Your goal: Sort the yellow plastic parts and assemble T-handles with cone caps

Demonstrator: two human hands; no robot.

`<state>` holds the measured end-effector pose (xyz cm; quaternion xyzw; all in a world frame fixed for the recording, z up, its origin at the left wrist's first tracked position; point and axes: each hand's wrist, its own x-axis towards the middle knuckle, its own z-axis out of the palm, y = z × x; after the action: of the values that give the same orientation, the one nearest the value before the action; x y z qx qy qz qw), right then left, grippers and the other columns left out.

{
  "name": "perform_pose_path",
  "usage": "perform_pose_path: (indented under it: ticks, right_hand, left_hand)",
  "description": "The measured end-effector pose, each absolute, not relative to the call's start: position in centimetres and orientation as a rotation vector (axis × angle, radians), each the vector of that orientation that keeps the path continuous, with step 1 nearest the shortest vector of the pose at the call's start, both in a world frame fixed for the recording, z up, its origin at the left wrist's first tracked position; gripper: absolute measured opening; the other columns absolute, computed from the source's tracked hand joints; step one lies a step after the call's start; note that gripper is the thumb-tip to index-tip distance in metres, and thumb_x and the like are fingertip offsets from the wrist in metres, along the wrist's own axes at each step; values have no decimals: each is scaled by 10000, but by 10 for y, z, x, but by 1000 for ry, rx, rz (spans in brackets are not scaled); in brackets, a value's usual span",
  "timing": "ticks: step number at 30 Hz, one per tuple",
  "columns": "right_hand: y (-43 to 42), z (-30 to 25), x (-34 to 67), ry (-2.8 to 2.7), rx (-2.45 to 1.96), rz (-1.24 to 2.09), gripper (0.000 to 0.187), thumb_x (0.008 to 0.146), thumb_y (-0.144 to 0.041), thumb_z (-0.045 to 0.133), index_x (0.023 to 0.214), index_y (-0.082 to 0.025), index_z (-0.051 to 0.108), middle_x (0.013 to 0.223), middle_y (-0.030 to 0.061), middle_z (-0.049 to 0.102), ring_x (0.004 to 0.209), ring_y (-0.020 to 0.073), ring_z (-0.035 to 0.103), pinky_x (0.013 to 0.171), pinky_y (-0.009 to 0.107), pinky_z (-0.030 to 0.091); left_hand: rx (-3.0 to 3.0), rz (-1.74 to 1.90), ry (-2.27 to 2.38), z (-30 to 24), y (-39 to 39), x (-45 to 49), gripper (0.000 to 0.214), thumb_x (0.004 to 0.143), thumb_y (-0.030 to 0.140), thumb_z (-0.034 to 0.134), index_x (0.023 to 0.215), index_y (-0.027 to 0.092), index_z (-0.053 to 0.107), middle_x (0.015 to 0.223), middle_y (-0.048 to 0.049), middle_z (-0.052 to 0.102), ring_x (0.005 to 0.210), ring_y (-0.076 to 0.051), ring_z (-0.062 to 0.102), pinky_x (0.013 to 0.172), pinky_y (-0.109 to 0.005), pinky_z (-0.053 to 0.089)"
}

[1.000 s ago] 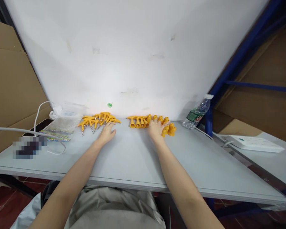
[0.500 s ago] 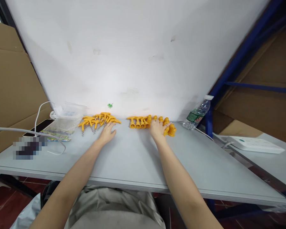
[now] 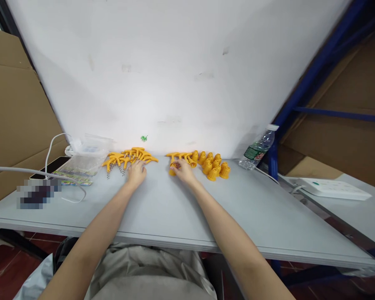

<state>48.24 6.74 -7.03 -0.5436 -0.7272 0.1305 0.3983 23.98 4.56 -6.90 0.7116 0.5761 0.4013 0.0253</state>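
Centre-left: T-handled screws [image 3: 125, 160] are lying heaped; left hand [image 3: 136, 174] is resting at their edge, fingers half curled, grip unclear. Mid-frame: right hand [image 3: 185, 171] is pinching one yellow cup [image 3: 172, 171], fingers narrowly parted. Centre-right: upturned cups [image 3: 208, 166] are standing clustered.

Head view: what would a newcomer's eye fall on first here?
Probably the bright yellow along the far side of the pale table: a jumble of T-shaped handles with metal spirals by the left hand, and a cluster of cups to the right of the right hand. After those, the clear bottle, farther right by the blue frame.
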Motion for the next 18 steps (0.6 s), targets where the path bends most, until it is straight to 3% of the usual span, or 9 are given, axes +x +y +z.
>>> perform_pose_path:
  ticks: [6,12,18]
  right_hand:
    - [67,-98,461,-1831,-1295,608,218,714,-334,689,813,-159,608,782,32,624,731,166,578,738,327,510]
    - [68,-102,461,-1864,-1309,506,297,713,-418,713,853,-164,649,918,70,641,866,211,599,817,369,510]
    - [67,-100,460,-1960,-1358,416,346,714,-408,721,951,-157,689,1030,102,627,1031,262,572,971,408,443]
  left_hand:
    - [1788,1307,2145,-49,49,217,339,802,89,465,1047,204,670,1174,-97,686,1145,-279,590,992,-460,438]
    - [1555,1151,2290,-38,61,201,331,785,106,508,1047,216,678,1181,-102,687,1148,-315,580,978,-505,407]
    - [1728,989,2368,-23,77,185,326,760,105,548,1028,229,686,1193,-119,666,1193,-322,538,998,-508,383]
